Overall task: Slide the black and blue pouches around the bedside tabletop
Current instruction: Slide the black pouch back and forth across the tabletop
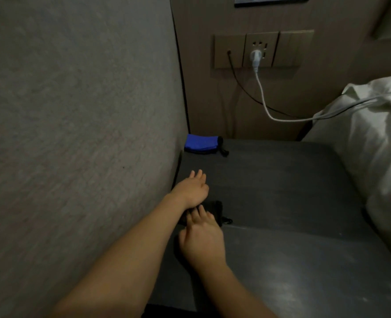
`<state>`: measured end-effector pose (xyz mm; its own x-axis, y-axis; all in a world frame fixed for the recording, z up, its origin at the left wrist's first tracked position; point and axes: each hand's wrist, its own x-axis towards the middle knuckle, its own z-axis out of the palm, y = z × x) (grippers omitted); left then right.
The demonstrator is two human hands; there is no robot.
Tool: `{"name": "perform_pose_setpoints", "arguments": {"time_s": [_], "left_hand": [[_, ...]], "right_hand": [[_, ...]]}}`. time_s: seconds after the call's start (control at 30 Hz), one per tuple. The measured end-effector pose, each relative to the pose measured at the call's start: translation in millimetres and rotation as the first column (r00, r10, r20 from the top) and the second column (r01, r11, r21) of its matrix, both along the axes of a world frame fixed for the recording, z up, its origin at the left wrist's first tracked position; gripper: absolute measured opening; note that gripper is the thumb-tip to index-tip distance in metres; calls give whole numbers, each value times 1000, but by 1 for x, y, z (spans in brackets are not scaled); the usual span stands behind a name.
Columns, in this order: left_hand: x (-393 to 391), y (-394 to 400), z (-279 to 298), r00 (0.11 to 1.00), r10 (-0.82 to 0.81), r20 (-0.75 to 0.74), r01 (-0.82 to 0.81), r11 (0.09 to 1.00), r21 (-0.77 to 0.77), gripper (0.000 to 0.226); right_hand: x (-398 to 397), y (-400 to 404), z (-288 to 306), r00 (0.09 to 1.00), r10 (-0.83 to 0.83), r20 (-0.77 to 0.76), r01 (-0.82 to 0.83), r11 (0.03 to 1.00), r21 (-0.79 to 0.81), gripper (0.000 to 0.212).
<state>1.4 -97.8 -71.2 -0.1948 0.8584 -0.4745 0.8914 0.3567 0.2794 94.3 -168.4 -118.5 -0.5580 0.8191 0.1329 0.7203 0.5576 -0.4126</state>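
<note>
Black pouch [215,208]: our right hand [203,244] presses flat fingers on it for sliding; left hand [191,189], fingers spread, reaches toward blue pouch [201,144].

A bedroom: white bedding [371,138] beside a dark bedside tabletop [281,191], wall sockets [262,50] above it.

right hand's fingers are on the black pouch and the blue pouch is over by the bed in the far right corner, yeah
Not quite: the head view shows the blue pouch in the far left corner, against the wall, not by the bed. The right hand does rest its fingers on the black pouch.
</note>
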Motion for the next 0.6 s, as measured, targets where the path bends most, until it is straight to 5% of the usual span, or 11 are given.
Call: {"name": "perform_pose_setpoints", "arguments": {"time_s": [0.17, 0.47, 0.6], "left_hand": [[-3, 1, 1, 1000, -5, 9, 5, 1000, -20, 54], [-4, 5, -1, 998, -38, -48, 36, 999, -36, 52], [-6, 7, -4, 998, -36, -49, 35, 999, -28, 52]], "right_hand": [[-25, -7, -3, 997, 81, -10, -81, 997, -3, 23], [-27, -9, -7, 995, 96, -14, -96, 995, 5, 25], [-19, -8, -7, 986, 161, -40, -159, 986, 39, 42]]}}
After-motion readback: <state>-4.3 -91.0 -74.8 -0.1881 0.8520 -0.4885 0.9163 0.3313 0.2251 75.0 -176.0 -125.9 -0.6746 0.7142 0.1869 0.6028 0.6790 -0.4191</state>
